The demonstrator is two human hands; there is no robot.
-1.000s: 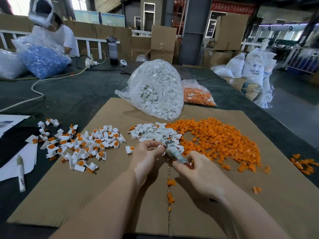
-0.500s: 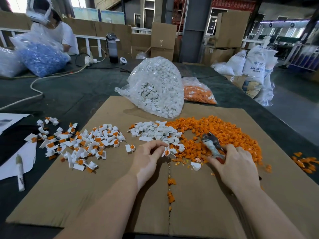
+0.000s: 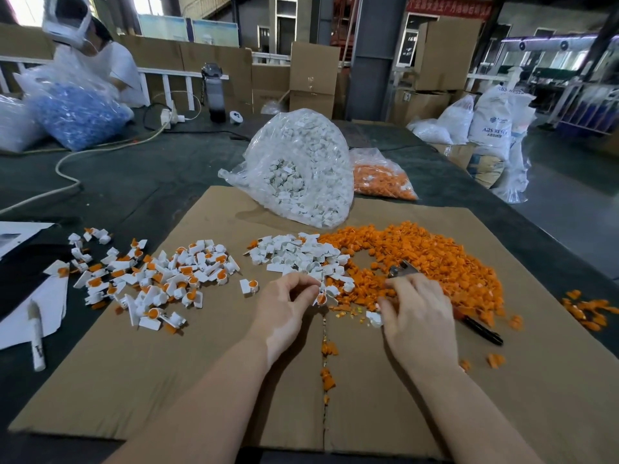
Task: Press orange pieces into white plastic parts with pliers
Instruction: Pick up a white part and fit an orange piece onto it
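Note:
My left hand (image 3: 288, 306) pinches a white plastic part with an orange piece in it (image 3: 322, 298) at the near edge of the loose white parts (image 3: 294, 254). My right hand (image 3: 417, 316) grips the pliers (image 3: 402, 270). Their metal jaws stick out above the knuckles, and the dark handles (image 3: 479, 328) show to the right of the hand. Its fingertips reach down to a single white part (image 3: 374, 318) lying on the cardboard beside the heap of orange pieces (image 3: 442, 259). Parts fitted with orange pieces lie in a pile (image 3: 160, 279) to the left.
Everything lies on a cardboard sheet (image 3: 201, 380) on a dark table. A bag of white parts (image 3: 301, 175) and a bag of orange pieces (image 3: 382, 177) stand behind. A marker (image 3: 36, 339) and papers lie at the left, and stray orange pieces (image 3: 589, 311) at the right. A person sits at the far left.
The pliers left the part in my left hand. My right hand carried them right over the orange heap, then came down to a white part near it. My left hand keeps its part.

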